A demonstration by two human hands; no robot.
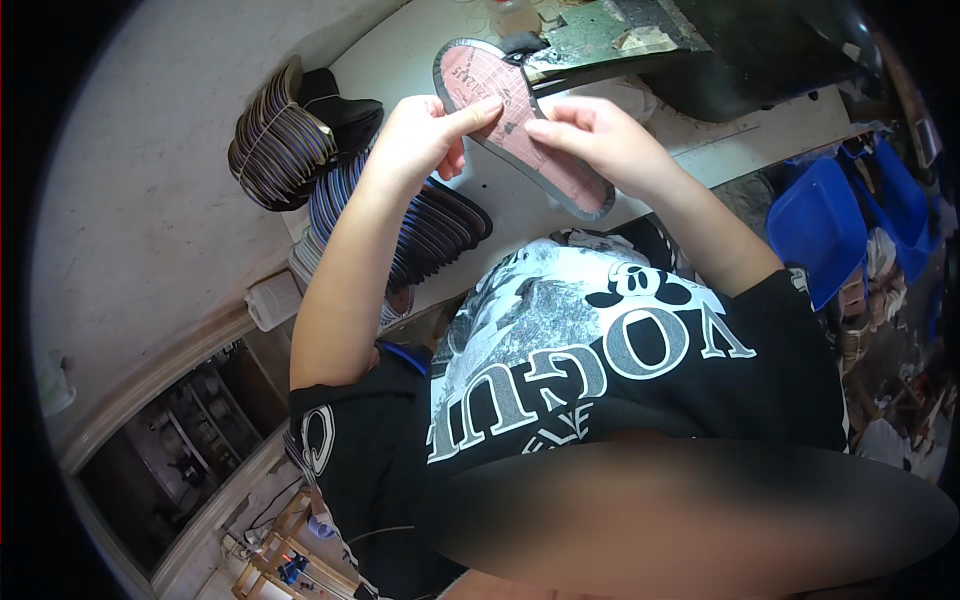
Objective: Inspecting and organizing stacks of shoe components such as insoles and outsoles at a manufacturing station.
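A flat pink shoe insole [490,85] with a dark rim lies across the white table, its toe pointing up-left. My left hand [425,140] grips its near edge at the middle, with the forefinger stretched along the pink face. My right hand [595,140] pinches the insole from the right, fingertips meeting the left ones near the middle. The heel end [590,200] sticks out below my right hand. My black printed T-shirt fills the lower middle of the view.
Stacks of dark insoles [440,225] lie fanned under my left forearm, with a tied bundle [275,140] further left. A dark sewing machine [700,50] stands at the top right. Blue plastic bins [820,225] stand at the right. A white table [400,60] carries it all.
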